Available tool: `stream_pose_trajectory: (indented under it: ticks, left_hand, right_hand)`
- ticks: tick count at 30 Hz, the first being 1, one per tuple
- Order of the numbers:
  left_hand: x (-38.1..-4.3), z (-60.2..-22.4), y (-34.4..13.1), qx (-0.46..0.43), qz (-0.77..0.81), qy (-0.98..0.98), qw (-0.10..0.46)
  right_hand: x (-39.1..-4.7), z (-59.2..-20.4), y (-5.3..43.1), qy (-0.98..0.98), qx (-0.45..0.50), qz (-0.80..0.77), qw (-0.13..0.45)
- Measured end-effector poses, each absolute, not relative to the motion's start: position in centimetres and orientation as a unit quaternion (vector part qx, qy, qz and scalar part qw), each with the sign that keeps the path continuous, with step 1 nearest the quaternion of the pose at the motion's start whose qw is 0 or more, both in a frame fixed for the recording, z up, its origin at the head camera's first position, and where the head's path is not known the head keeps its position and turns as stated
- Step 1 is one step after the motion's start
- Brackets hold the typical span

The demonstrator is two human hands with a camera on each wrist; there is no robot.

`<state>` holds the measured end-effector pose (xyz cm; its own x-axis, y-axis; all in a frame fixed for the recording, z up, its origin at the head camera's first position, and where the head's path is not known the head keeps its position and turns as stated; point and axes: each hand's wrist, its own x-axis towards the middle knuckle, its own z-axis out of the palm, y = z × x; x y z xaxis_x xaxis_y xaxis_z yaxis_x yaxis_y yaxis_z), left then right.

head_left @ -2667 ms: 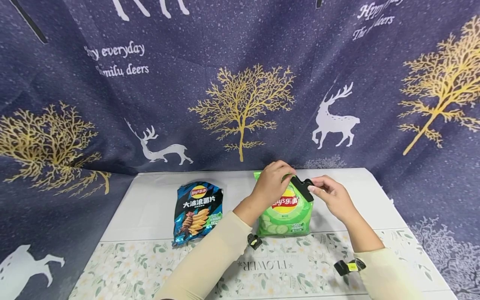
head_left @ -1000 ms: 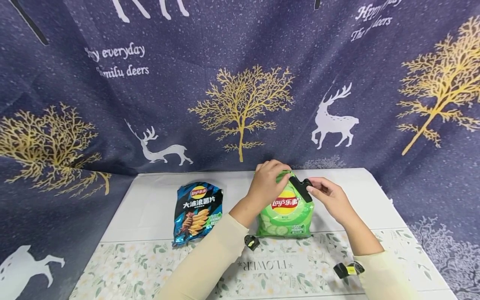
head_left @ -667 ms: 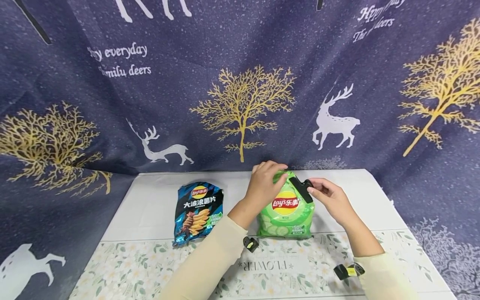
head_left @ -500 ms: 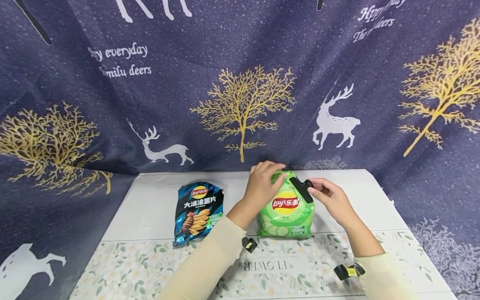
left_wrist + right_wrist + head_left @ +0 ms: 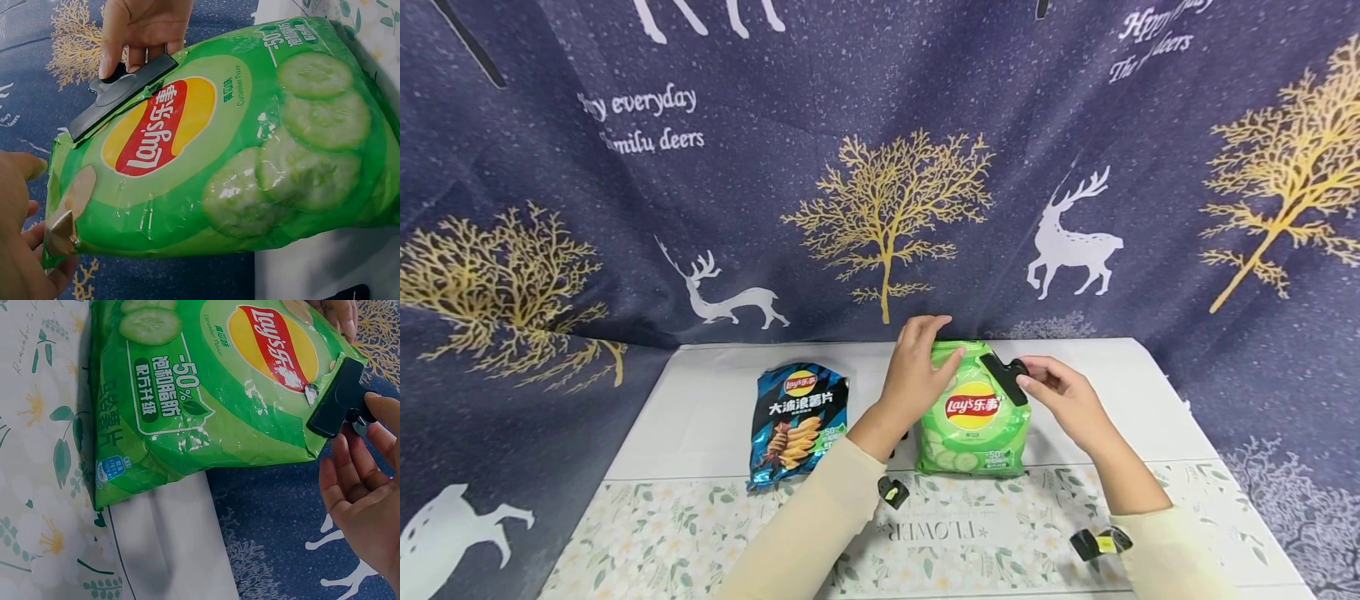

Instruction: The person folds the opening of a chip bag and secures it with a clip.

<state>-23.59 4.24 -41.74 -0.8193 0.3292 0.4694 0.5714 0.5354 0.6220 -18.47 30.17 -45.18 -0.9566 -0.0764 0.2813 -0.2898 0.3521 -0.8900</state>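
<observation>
Green chip bag [image 5: 973, 454] sits at the back of the white table [image 5: 692, 412], right of the blue chip bag [image 5: 797, 425], its printed face turned toward the person; whether its lower edge bears its whole weight is hard to tell. Across its upper right corner runs a black clip [image 5: 1005, 381], slanted, presumably because that lets it bite the film where the top meets the side. Thumb and fingers of the right hand [image 5: 1063, 400] pinch the clip's handle, a hold that would serve to squeeze or steady it. Opposite, the left hand [image 5: 913, 375] is spread at the bag's upper left, thumb well apart from the fingers, closing round nothing; it seems placed there to back up that side, though the views do not settle whether any finger touches the film.
</observation>
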Motion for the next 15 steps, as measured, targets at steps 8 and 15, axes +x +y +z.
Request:
stream_pose_trajectory:
  ticks: [8,15]
  left_hand:
    - [-23.6,-42.6,3.6,-0.245,-0.428,-0.860,0.130]
    - [-23.5,-43.1,3.2,-0.244,-0.450,-0.852,0.111]
  right_hand:
    - [-18.4,-45.1,30.2,-0.820,0.111,0.554,0.089]
    - [-18.4,-45.2,30.3,-0.820,0.109,0.556,0.086]
